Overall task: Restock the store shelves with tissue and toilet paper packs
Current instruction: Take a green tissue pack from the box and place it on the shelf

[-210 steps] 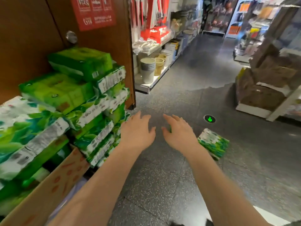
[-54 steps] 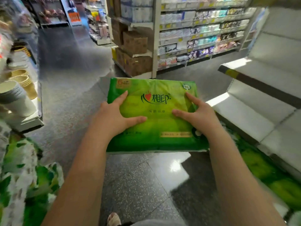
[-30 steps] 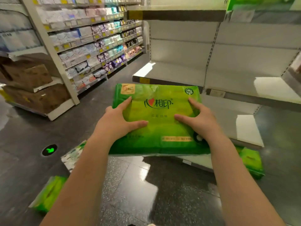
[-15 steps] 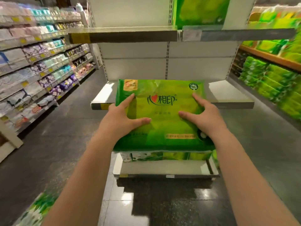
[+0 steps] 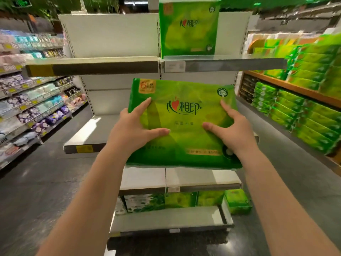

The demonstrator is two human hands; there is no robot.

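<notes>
A large green tissue pack (image 5: 184, 126) is held flat in front of me between both hands. My left hand (image 5: 132, 132) grips its left edge, thumb across the top face. My right hand (image 5: 230, 132) grips its right edge the same way. The pack hovers in front of a white shelf unit, over the middle shelf (image 5: 86, 133) and below the upper shelf (image 5: 92, 66). An identical green pack (image 5: 188, 28) stands upright on the upper shelf, right of its middle. Several green and white packs (image 5: 177, 200) sit on the lowest shelf.
Stacks of green tissue packs (image 5: 302, 111) fill wooden shelving on the right. Shelves of pastel packaged goods (image 5: 33, 104) line the aisle on the left. Dark floor (image 5: 36, 191) lies on both sides of the white unit. A small green pack (image 5: 238, 201) lies at the lowest shelf's right end.
I have turned from the carton stack to the white shelf unit and come closer. Both hands took hold of the green pack and have raised it toward the upper shelf.
</notes>
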